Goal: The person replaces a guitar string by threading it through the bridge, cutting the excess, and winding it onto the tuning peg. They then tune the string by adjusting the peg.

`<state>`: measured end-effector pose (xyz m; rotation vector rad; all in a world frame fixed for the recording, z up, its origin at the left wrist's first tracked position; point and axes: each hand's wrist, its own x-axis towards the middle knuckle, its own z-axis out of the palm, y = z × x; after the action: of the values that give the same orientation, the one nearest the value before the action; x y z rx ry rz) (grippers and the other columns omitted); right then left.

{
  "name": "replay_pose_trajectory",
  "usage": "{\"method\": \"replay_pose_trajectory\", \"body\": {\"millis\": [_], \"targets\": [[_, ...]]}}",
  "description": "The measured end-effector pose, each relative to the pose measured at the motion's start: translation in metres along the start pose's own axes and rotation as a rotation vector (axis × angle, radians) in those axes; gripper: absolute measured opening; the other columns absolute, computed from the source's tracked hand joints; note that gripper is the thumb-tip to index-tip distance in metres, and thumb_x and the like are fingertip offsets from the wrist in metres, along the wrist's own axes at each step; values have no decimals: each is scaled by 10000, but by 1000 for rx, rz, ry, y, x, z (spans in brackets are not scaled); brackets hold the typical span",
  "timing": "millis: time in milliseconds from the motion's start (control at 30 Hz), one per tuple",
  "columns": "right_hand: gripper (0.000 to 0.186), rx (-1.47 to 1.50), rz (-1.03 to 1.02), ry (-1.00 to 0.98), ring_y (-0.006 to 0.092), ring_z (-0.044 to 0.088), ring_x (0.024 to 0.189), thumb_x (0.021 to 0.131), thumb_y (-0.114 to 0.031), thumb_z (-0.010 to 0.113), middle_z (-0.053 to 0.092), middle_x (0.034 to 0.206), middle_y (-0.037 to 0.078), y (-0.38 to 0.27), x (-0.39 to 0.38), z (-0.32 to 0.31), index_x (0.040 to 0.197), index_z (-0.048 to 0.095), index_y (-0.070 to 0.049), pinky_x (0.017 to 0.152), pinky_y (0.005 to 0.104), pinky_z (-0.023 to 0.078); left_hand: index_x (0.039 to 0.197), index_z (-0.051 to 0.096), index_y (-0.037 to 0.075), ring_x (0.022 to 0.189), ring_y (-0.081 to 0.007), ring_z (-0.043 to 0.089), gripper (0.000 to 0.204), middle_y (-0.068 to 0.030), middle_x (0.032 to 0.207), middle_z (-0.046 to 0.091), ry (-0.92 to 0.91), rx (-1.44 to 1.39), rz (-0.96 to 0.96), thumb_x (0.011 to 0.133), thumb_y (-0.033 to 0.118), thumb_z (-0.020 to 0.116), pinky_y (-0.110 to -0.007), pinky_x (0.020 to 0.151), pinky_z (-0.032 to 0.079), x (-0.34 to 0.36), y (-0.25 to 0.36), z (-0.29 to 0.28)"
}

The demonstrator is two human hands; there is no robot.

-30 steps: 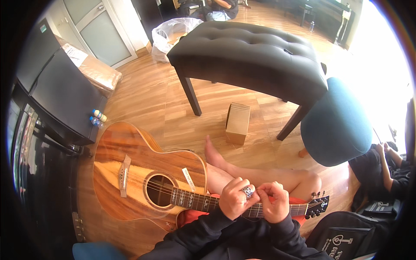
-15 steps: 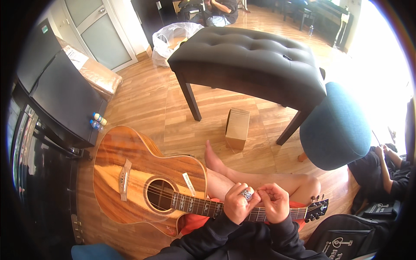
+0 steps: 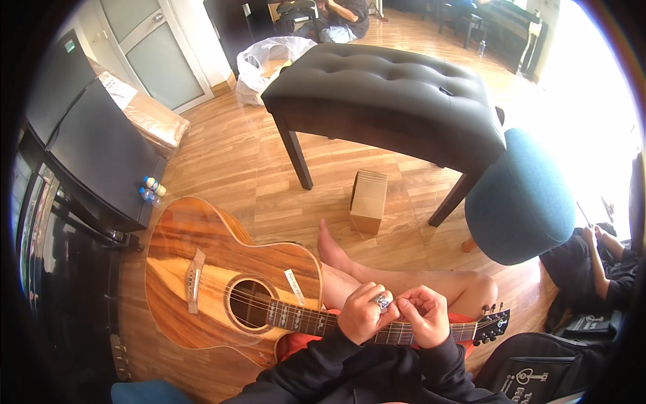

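Observation:
An acoustic guitar (image 3: 219,236) of striped brown wood lies face up across my lap, its neck (image 3: 460,330) pointing right. Above the frets, my left hand (image 3: 363,313), with a chunky silver ring (image 3: 381,303) on a finger, is curled closed. Against it, my right hand (image 3: 425,318) has thumb and fingers pinched together. The two sets of fingertips meet over the strings; whatever may be between them is too small or hidden to name. A small pale label (image 3: 294,286) sticks to the guitar top beside the soundhole.
Ahead stand a black tufted bench (image 3: 383,87), a small cardboard box (image 3: 369,202) and a blue stool (image 3: 518,202). Black bags (image 3: 538,370) lie at right near another seated person (image 3: 599,269). A black fridge (image 3: 101,148) and two bottles (image 3: 152,190) are at left; a person (image 3: 343,20) sits far back.
My hands have shifted very slightly, with the left turning a little and both still together over the neck. The guitar has barely moved.

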<state>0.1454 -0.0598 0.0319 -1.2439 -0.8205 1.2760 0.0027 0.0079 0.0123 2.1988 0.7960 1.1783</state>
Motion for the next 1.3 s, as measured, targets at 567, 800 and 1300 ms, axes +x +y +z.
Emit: {"method": "replay_pose_trajectory", "body": {"millis": [567, 800, 1300], "targets": [[44, -156, -123, 121, 59, 573, 722, 925, -6, 578, 637, 808, 30, 2, 6, 27, 940, 596, 32, 640, 193, 464, 753, 575, 4, 681, -308, 544, 159, -123, 737, 528, 74, -70, -100, 817, 126, 655, -408, 616, 456, -10, -5, -11], [181, 223, -276, 167, 55, 381, 545, 967, -96, 538, 470, 746, -19, 6, 9, -39, 1134, 520, -27, 497, 195, 306, 996, 637, 30, 799, -276, 601, 355, -87, 853, 569, -251, -187, -129, 835, 341, 694, -391, 727, 487, -61, 6, -25], [117, 81, -500, 380, 46, 354, 516, 999, -88, 483, 509, 784, -11, -36, -26, -165, 1104, 508, -44, 536, 201, 309, 976, 699, 95, 900, -189, 581, 341, -5, 966, 618, -169, 159, -29, 751, 347, 741, -341, 796, 441, -88, -6, -85]]}}
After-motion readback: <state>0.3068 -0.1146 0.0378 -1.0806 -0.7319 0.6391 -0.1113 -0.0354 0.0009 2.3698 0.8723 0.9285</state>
